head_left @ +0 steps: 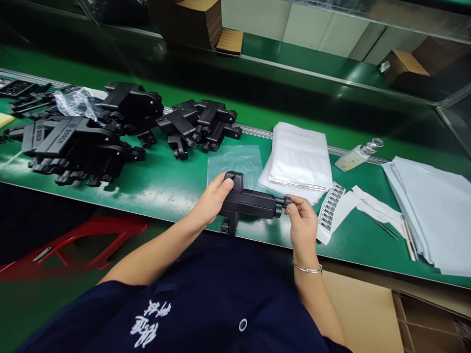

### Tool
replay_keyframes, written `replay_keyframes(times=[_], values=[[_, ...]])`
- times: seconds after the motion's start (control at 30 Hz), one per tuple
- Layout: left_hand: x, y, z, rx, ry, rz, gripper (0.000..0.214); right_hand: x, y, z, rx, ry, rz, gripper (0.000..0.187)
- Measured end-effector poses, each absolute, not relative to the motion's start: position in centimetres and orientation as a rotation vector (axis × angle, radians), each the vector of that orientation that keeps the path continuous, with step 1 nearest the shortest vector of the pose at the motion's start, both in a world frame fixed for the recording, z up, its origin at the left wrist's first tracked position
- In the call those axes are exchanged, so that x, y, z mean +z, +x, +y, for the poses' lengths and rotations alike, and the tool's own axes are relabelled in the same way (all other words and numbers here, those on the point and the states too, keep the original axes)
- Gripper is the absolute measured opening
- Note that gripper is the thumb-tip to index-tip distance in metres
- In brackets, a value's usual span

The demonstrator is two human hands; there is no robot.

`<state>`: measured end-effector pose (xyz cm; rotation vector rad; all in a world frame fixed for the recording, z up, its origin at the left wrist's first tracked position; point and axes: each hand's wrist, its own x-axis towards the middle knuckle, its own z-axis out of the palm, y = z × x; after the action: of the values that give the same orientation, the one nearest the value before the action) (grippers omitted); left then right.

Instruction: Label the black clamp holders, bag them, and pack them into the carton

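A black plastic clamp bracket (250, 202) with knobs lies across my two hands, just over the front of the green bench. My left hand (212, 200) is closed round its left end, thumb on the upper block. At its right end, the fingertips of my right hand (302, 218) pinch a small black knob (287, 201) on a short rod. A second knob sits just below that one. Behind the bracket a clear plastic bag (235, 164) lies flat, and right of it rests a stack of clear bags (300, 154).
Piles of similar black brackets (69, 142) fill the left of the bench (158, 181). Rightward are a label sheet (331, 208), a pump bottle (356, 156), tweezers (384, 228), pens (408, 238) and white sheets (434, 211). A red stool (106, 230) stands below left.
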<state>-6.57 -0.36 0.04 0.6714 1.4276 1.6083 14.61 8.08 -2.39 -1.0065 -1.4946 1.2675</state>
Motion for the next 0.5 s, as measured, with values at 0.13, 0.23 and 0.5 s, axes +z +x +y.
replay_keyframes(times=[0.13, 0.23, 0.5], values=[[0.1, -7.0, -0.4, 1.610, 0.621, 1.414, 0.058, -2.6, 14.1, 8.0, 1.373, -0.998, -1.439, 0.030], [-0.4, -7.7, -0.3, 1.591, 0.510, 1.375, 0.059, -3.0, 13.7, 7.8, 1.458, -0.946, -1.439, 0.031], [-1.7, -10.7, -0.3, 1.672, 0.020, 1.279, 0.043, -3.6, 12.7, 5.3, 1.303, -0.755, -1.855, 0.033]])
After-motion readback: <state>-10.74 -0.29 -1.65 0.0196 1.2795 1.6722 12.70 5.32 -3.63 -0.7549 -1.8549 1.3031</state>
